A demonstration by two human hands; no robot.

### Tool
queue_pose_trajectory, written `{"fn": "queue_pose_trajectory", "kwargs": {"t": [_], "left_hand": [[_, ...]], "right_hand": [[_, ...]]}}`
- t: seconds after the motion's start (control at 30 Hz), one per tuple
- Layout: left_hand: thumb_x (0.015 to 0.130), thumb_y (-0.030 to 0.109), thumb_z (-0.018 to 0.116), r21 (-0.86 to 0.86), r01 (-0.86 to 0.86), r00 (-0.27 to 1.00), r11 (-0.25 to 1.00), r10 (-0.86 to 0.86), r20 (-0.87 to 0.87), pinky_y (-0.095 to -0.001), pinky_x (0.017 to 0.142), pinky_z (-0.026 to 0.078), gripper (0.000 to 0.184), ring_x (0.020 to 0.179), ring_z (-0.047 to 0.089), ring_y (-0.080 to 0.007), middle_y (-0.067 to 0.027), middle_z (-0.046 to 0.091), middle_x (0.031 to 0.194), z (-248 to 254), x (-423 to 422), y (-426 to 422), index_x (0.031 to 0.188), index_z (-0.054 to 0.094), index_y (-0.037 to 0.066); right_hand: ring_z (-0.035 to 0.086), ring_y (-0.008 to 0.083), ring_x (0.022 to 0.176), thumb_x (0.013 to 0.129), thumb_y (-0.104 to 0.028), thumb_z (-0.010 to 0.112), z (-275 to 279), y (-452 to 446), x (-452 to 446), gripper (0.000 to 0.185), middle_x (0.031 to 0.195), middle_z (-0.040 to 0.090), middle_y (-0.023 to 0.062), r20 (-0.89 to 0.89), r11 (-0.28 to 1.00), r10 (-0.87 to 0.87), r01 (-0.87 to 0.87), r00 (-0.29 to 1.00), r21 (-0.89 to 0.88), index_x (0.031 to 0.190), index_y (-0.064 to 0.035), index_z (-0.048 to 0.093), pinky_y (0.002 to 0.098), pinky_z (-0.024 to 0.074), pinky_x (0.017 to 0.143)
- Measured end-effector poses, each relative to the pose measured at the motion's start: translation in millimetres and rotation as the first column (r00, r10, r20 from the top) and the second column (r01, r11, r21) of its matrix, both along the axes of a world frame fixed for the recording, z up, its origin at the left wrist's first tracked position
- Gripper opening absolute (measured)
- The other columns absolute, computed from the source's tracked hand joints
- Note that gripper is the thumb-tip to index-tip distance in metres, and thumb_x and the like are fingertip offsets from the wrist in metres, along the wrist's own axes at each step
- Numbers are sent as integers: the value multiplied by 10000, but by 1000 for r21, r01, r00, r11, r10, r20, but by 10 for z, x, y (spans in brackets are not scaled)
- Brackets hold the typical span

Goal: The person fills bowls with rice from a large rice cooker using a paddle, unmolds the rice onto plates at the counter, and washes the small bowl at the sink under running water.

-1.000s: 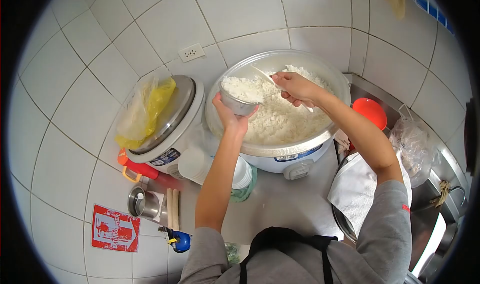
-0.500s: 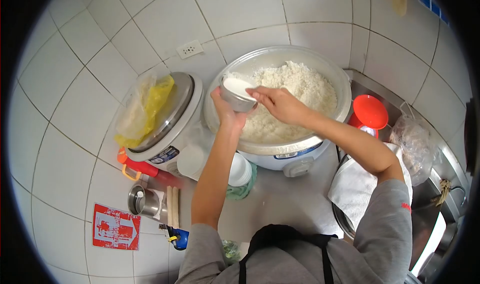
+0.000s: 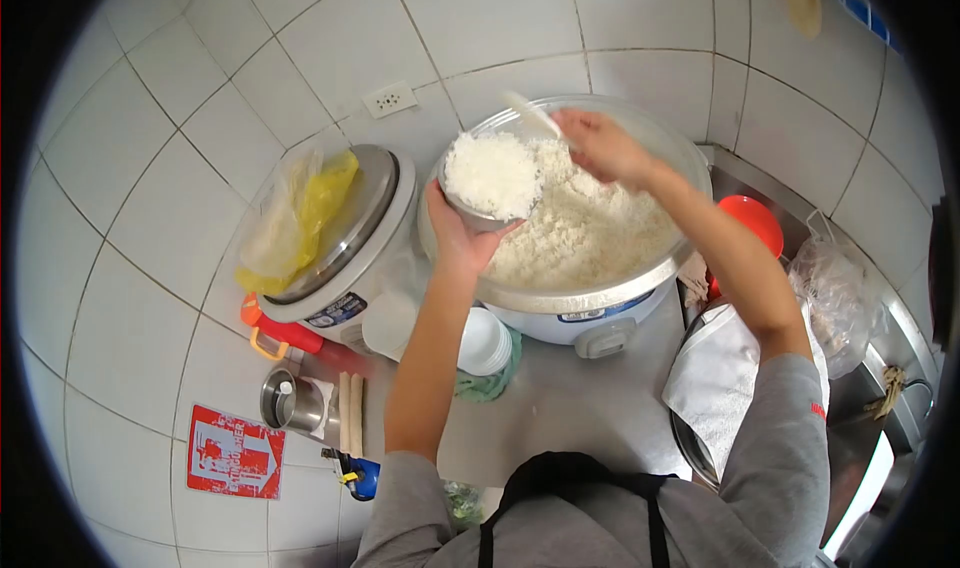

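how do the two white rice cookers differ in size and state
The wide white rice cooker with a silver rim is open, its white rice showing; the other white rice cooker is covered by a silver metal lid. The open one looks clearly broader than the covered one. Both have pale bodies with blue labels.

Kitchen with big rice cooker

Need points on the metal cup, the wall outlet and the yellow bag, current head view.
metal cup (image 3: 470, 215): head view, outer side below the rice.
wall outlet (image 3: 390, 100): head view, middle of faceplate.
yellow bag (image 3: 321, 204): head view, crumpled upper part.
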State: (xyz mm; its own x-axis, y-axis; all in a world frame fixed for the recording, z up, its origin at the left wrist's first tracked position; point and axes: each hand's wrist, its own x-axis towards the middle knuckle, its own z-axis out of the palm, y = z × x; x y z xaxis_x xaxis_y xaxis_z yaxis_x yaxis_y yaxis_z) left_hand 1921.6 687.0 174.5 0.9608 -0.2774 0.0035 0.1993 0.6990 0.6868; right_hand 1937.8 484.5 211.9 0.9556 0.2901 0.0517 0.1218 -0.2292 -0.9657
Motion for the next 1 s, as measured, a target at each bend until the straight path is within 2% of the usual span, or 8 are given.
{"fn": "queue_pose_trajectory", "kwargs": {"t": [0.13,0.23,0.27,0.47,0.6,0.73,0.83,1.0], "left_hand": [[844,444,228,45,132,991,990,-132,-10,-516,810,367,496,1094,417,-323,-113,403,1241,62,-49,-52,1195,402,140],[845,448,233,60,116,993,991,-115,-22,-507,795,378,489,1086,423,-315,-111,408,1235,95,0,-21,1188,409,146],[837,456,214,71,105,994,992,-103,-38,-527,822,351,516,1106,404,-323,-114,390,1247,75,-6,-11,1206,390,141],[816,454,194,136,30,999,990,-24,-46,-561,849,321,549,1117,384,-330,-121,381,1239,-15,24,-32,1217,375,125],[821,422,213,73,-85,995,994,89,-42,-575,855,305,524,1120,381,-319,-116,388,1233,-94,76,-106,1201,395,109],[813,416,243,-2,-230,962,973,228,152,-484,869,345,488,1081,418,-266,-88,423,1187,-163,291,-65,1144,421,105],[816,409,256,-119,-357,918,926,372,136,-398,906,345,477,1091,421,-228,-73,440,1178,-114,266,-167,1129,438,99],[828,396,241,-262,-339,903,904,391,180,-342,921,340,468,1079,437,-207,-57,474,1134,-42,174,-115,1094,461,79]], "right_hand": [[372,113,429,879,-332,407,-122,9,186,335,583,467,37,-92,984,169,-163,981,69,1110,-128,538,243,322,373],[497,180,574,884,-315,398,-312,230,56,335,687,563,107,631,984,64,57,773,-169,1096,-104,548,297,434,550],[529,195,730,899,-335,388,-306,254,-42,369,811,612,132,599,972,70,80,798,-220,1131,-85,531,302,425,720],[568,283,821,876,-268,419,-30,72,38,307,954,591,177,420,984,131,-67,898,-164,1062,-79,574,319,436,750],[578,259,792,881,-253,392,-316,245,-62,323,879,620,134,634,943,184,46,751,-329,1095,-70,550,307,442,738],[484,168,508,883,-261,358,43,101,-163,323,614,498,74,61,981,28,-15,998,-191,1083,-92,547,286,412,437],[318,55,416,900,-250,324,-98,291,-276,297,613,403,19,178,983,11,22,984,-184,1075,-108,517,191,277,335],[251,42,412,911,-292,321,-356,0,59,351,603,364,6,-505,847,272,45,819,530,1191,-87,370,177,246,325]]}}
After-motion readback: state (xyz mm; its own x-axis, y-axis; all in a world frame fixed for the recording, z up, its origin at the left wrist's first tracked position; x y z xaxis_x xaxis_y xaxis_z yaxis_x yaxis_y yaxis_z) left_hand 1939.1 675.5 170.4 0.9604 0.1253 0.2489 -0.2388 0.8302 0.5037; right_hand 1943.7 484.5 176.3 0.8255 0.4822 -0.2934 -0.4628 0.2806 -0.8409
